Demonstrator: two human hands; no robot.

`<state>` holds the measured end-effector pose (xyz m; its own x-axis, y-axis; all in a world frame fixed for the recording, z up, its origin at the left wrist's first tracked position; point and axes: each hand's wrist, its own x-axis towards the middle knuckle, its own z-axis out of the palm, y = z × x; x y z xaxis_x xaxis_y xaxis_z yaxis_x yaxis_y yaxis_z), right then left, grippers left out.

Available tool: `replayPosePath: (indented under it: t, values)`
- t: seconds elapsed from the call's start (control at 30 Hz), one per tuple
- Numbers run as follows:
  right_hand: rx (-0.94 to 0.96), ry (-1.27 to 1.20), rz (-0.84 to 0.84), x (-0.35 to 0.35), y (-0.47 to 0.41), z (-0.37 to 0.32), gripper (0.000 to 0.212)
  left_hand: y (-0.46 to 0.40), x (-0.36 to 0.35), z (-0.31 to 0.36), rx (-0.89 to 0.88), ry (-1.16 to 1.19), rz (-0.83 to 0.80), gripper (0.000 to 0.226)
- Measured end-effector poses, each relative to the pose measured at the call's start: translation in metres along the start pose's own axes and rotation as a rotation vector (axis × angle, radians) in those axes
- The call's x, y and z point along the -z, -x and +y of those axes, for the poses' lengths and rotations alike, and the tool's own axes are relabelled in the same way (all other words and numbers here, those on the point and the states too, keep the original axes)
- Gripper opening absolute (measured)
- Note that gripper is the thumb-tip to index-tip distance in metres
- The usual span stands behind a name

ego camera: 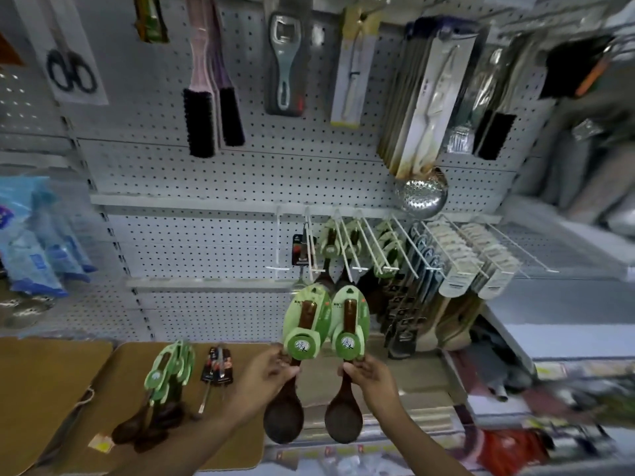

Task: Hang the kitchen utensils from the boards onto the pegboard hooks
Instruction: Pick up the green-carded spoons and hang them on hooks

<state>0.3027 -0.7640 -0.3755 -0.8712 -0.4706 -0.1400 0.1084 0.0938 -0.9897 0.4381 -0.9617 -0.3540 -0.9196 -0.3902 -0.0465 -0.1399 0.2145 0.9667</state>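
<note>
Below the hooks (347, 245), each hand (271, 372) (371, 372) grips one carded spoon (305, 324) (348, 324).

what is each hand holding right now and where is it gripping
Each holds one dark brown wooden spoon with a green card sleeve. Left hand grips its spoon at the neck just below the card; right hand grips the other likewise.

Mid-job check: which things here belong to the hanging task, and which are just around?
Job: spoon in left hand; spoon in right hand; spoons on board; small carded tools; pegboard hooks.
Around: scissors; brushes; strainer; blue packets.
</note>
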Motion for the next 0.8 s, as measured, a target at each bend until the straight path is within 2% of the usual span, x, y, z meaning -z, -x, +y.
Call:
replayPosePath:
  t: [0.07, 0.17, 0.23, 0.33, 0.43, 0.7, 0.8]
  values:
    - [-0.001, -0.021, -0.019, 0.019, -0.012, 0.003, 0.005, -0.009, -0.016, 0.006, 0.012, 0.003, 0.003, 0.027]
    - [0.002, -0.061, -0.041, 0.045, -0.031, 0.005, 0.038, -0.023, -0.039, 0.005, 0.053, 0.004, -0.010, 0.039]
    - [0.021, -0.077, -0.061, 0.058, -0.042, 0.005, 0.044, -0.032, -0.052, 0.005, 0.088, 0.013, -0.006, 0.040]
    - [0.037, -0.095, -0.073, 0.075, -0.056, 0.008, 0.045, -0.042, -0.071, 0.006, 0.092, 0.029, 0.008, 0.053]
    - [0.015, -0.099, -0.088, 0.087, -0.070, 0.011, 0.048, -0.050, -0.089, 0.011, 0.080, 0.030, 0.010, 0.032]
    - [-0.015, -0.079, -0.169, 0.097, -0.097, 0.014, 0.061, -0.063, -0.113, 0.020, 0.075, 0.048, 0.046, 0.032]
    - [-0.030, -0.077, -0.198, 0.096, -0.108, 0.019, 0.038, -0.067, -0.117, 0.021, 0.073, 0.065, 0.062, 0.038]
